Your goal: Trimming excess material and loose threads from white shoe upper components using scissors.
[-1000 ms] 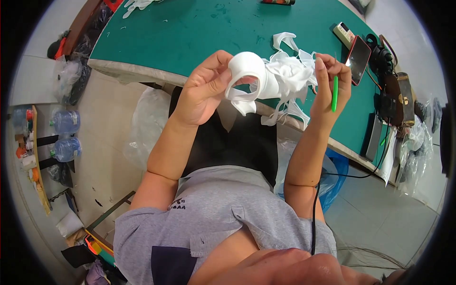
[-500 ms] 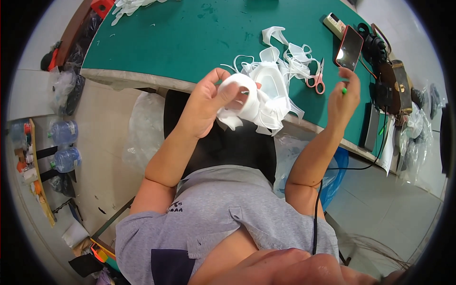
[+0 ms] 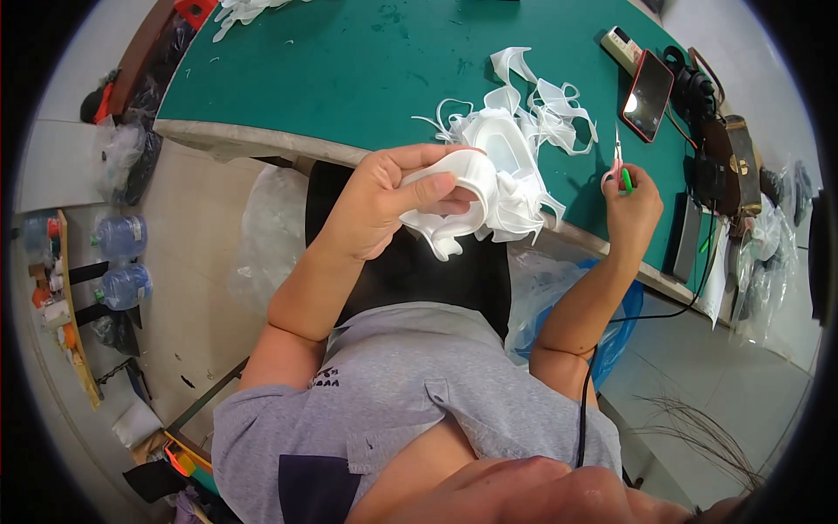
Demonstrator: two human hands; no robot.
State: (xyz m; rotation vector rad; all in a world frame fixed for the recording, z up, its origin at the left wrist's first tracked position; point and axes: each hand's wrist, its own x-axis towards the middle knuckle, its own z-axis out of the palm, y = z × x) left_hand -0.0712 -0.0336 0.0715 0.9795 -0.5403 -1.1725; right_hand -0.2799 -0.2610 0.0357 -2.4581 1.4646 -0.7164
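My left hand [image 3: 384, 196] is closed round a soft white moulded piece [image 3: 476, 170], a thick curved ring with a wide opening and a lobed lower end. The thumb presses on its side and some fingers show inside the opening. Behind it, at the table's edge, lies a pile of similar white pieces and thin curled strips [image 3: 559, 113]. My right hand [image 3: 635, 205] grips the pink-handled scissors [image 3: 617, 155], blades pointing away from me. A small green loop [image 3: 626, 181] sits at the same fingers; what it belongs to is hidden.
The green-topped table [image 3: 305, 87] carries more white scraps [image 3: 249, 10] at the far left. A phone [image 3: 648, 96], a beige device [image 3: 621, 48] and a brown case [image 3: 740, 166] stand on the right. A black cable [image 3: 655, 316] hangs beside my right arm. Plastic bags [image 3: 271, 236] lie below.
My right hand has come down to the scissors and taken hold of them. My left hand has turned the white piece, so its opening shows wider.
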